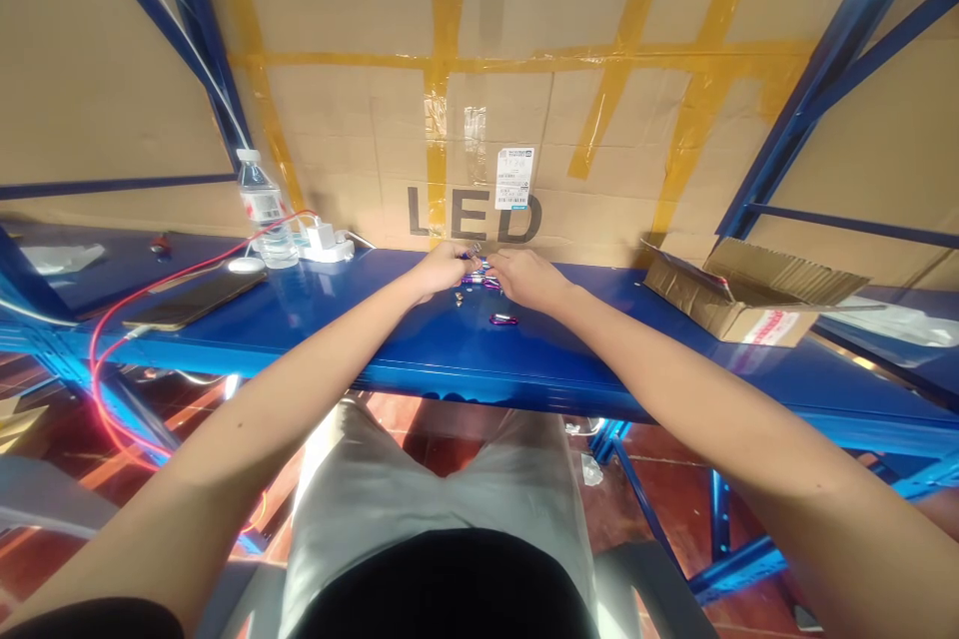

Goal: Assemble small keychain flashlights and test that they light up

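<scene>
My left hand [444,270] is closed in a pinch at the middle of the blue shelf, with a small shiny metal piece [475,249] showing at its fingertips. Close beside it on the right, my right hand [530,278] has its fingers bent together; what they grip is hidden. Small purple and blue metallic pieces [474,279] lie between and below the two hands. A purple carabiner-like clip [503,319] rests nearer the front edge. Tiny metal bits [460,299] sit under my left fingers.
On the left stand a water bottle [268,212] and a white power strip [327,246], near a phone [199,300] with a red cable [97,349]. At right is an open cardboard box [738,305]. A large taped cardboard sheet [352,140] backs the blue shelf [599,324].
</scene>
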Tool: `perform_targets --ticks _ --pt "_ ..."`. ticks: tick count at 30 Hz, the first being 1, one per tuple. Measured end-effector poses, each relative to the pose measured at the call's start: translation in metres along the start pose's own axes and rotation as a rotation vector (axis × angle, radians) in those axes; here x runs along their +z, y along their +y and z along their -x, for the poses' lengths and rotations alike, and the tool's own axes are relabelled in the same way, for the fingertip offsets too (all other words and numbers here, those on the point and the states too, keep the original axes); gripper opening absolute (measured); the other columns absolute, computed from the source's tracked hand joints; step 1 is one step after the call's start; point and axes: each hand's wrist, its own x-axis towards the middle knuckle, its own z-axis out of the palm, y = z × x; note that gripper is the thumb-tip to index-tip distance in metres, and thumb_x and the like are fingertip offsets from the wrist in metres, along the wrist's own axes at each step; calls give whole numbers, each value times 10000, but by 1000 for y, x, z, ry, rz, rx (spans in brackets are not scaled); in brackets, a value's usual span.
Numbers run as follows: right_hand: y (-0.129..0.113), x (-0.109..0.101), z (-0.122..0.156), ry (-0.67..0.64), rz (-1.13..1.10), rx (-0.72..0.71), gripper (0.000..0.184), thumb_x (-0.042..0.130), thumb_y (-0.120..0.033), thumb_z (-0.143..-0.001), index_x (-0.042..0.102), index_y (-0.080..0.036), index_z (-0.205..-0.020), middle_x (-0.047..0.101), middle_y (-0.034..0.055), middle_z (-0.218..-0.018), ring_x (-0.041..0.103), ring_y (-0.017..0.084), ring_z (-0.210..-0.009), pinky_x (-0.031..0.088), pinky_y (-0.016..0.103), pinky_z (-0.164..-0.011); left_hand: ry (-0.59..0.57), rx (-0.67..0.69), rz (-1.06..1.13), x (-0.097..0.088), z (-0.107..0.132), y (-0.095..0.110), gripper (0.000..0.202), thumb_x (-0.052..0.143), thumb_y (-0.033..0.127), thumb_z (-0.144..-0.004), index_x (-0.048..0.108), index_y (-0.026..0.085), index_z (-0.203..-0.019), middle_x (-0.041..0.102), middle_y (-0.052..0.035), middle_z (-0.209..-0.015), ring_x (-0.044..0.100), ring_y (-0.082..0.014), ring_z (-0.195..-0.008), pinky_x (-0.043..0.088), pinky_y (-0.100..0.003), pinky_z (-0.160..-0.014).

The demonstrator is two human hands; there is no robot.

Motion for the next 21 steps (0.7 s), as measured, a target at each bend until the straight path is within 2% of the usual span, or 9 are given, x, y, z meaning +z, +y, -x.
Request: perform_targets --ticks 6,12,14,17,19,21 --pt "1 0 -2 -21 36 -49 260 448 -79 -1010 705 -88 -1047 730 187 -1042 673 266 -925 456 343 -783 -42 -70 70 -1 -5 -7 204 693 115 -853 628 139 -661 521 10 -588 402 -81 -517 353 -250 -536" --pt "7 3 -3 69 -113 -78 250 468 -98 -1019 717 -113 -1008 735 166 -1026 676 256 -955 480 343 -827 -122 -217 307 -4 -6 -11 214 713 97 -852 577 153 -696 501 18 -592 412 -71 -503 406 -250 -546" --pt "7 4 -3 91 -205 -89 218 503 -132 -1023 721 -129 -1032 744 150 -1020 682 254 -955 490 347 -838 -76 -170 240 -4 -6 -9 203 689 105 -868 588 149 -697 512 17 -593 419 -78 -510 408 -259 -565" --pt "6 7 -3 100 -321 -65 175 553 -199 -1027 717 -157 -1070 756 122 -993 692 252 -939 498 340 -818 37 20 21 -2 -6 -7 211 661 142 -898 627 143 -689 531 20 -595 435 -95 -550 387 -263 -603" --pt "5 9 -4 113 -330 -24 169 556 -212 -1030 708 -157 -1079 759 125 -1002 694 258 -941 496 339 -809 81 112 -69 -1 -5 -7 245 653 187 -914 629 145 -674 525 29 -592 441 -105 -579 377 -263 -626" --pt "4 11 -5 129 -302 3 173 546 -220 -1037 696 -150 -1087 758 137 -1041 693 267 -968 494 346 -824 100 138 -98 1 -5 -7 273 642 222 -924 614 150 -662 519 33 -590 447 -115 -596 366 -266 -632"
